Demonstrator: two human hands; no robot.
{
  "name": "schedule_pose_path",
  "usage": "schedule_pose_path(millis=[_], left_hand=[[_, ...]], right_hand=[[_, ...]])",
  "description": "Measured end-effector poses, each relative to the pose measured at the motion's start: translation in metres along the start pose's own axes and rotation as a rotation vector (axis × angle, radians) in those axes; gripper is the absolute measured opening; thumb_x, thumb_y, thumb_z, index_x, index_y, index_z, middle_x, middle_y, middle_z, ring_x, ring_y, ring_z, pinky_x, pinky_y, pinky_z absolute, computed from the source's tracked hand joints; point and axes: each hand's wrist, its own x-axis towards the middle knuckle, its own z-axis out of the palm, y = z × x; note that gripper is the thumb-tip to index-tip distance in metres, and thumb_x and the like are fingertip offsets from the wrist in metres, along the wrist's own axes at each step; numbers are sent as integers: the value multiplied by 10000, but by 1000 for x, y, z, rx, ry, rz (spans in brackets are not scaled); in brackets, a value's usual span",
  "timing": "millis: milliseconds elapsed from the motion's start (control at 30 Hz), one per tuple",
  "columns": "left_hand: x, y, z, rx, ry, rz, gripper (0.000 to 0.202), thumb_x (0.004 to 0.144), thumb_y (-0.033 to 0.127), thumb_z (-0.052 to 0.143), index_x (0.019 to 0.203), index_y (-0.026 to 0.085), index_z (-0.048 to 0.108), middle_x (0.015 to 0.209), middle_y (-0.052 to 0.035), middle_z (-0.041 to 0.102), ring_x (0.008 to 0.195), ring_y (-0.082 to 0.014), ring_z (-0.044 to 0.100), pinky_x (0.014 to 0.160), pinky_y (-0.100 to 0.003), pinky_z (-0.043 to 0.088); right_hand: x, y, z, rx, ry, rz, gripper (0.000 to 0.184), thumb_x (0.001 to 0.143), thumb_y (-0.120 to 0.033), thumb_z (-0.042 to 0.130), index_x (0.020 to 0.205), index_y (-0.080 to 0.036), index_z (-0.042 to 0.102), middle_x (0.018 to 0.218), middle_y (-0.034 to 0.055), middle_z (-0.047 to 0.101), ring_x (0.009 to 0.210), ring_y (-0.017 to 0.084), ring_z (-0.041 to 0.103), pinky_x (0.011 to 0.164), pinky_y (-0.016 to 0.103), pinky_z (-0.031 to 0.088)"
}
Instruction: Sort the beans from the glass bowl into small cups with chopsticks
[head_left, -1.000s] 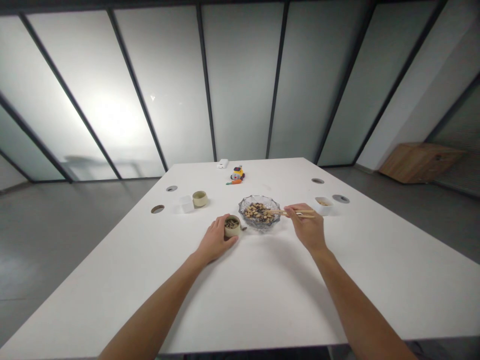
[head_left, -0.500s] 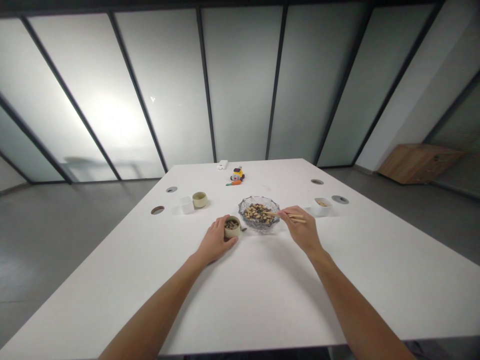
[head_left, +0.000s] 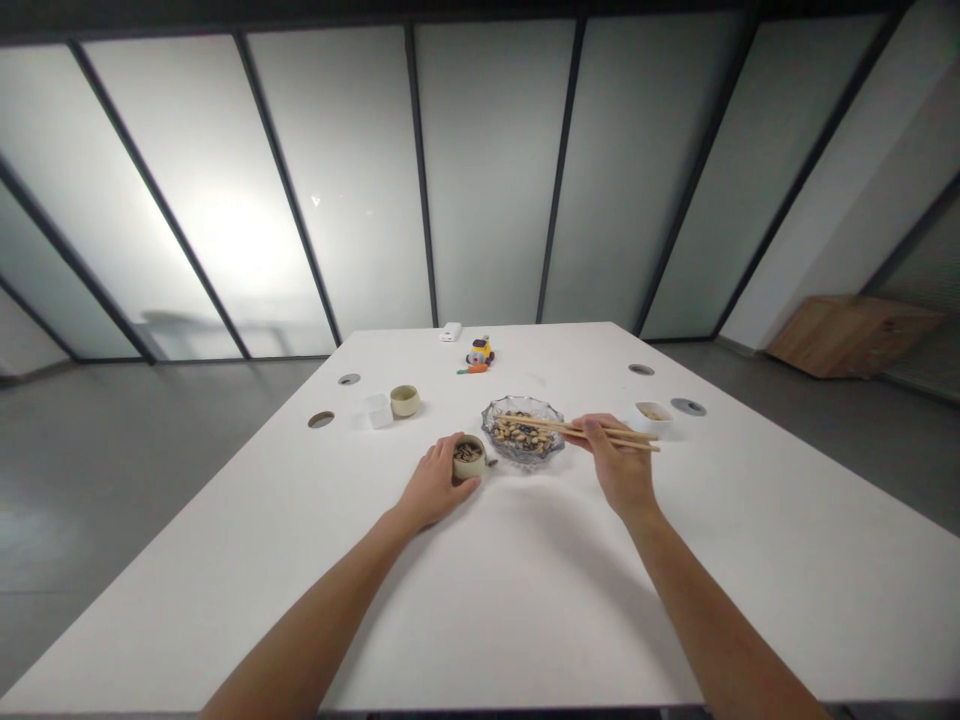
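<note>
My left hand (head_left: pixel 439 484) is closed around the near-left side of a small pale-green cup (head_left: pixel 470 467), which holds dark striped seeds. One dark seed (head_left: pixel 492 463) lies on the table just right of this cup. In my right hand (head_left: pixel 616 462) is a pair of wooden chopsticks (head_left: pixel 634 437), pointing left across a clear scalloped glass bowl (head_left: pixel 525 458). Pale nuts and dark seeds (head_left: pixel 523 434) are mixed in the bowl. The chopstick tips lie over the bowl's left part; whether they pinch anything is too small to tell.
Left of the bowl stand another pale-green cup (head_left: pixel 405 401) and a clear-white container (head_left: pixel 377 411). A white dish (head_left: pixel 652 417) with pale pieces sits at right. Farther back are a yellow toy vehicle (head_left: pixel 481 351), a toy carrot (head_left: pixel 474 369) and a white box (head_left: pixel 451 331).
My right hand has drawn back slightly right, and the chopsticks have risen out of the nuts to lie nearly level over the bowl. My left hand stays on the cup. The view has shifted slightly.
</note>
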Motion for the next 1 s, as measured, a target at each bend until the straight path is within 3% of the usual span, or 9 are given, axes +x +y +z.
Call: schedule_pose_path(millis=[133,300,433,600,1000], left_hand=[[0,-2,2,3,1,0,719,887,325,767,1545,239,491,1516,-152,606,1414,-358,592,1221,-554,463],[-1,-1,4,-29,55,-16,703,868,303,773,1516,246,507,1484,-140,614,1389,-344,601,1219,-531,468],[-1,0,4,-53,79,-39,691,861,266,768,1499,238,506,1471,-135,609,1406,-335,573,1242,-523,448],[-1,-3,4,-53,87,-29,697,868,266,768,1511,251,497,1481,-128,602,1412,-336,568,1236,-528,451],[-1,-1,3,-44,64,-42,691,874,271,762,1508,224,493,1487,-151,596,1414,-351,564,1244,-548,444]], right_hand=[[-9,-13,9,-63,-140,-12,497,866,-721,797,800,-229,784,804,55,777,715,241,782,691,395,707],[-10,-24,3,-267,-130,-187,552,963,-742,663,761,-237,758,748,60,753,676,219,732,624,329,631],[-10,-22,-1,-371,-274,-268,545,998,-709,639,733,-247,755,733,68,746,671,219,708,626,330,587],[-15,-18,3,-351,-414,-277,474,1009,-650,670,774,-249,765,775,70,764,726,229,721,710,362,615],[-16,-19,2,-367,-491,-242,424,1007,-602,700,806,-238,784,857,66,781,758,215,731,733,348,623]])
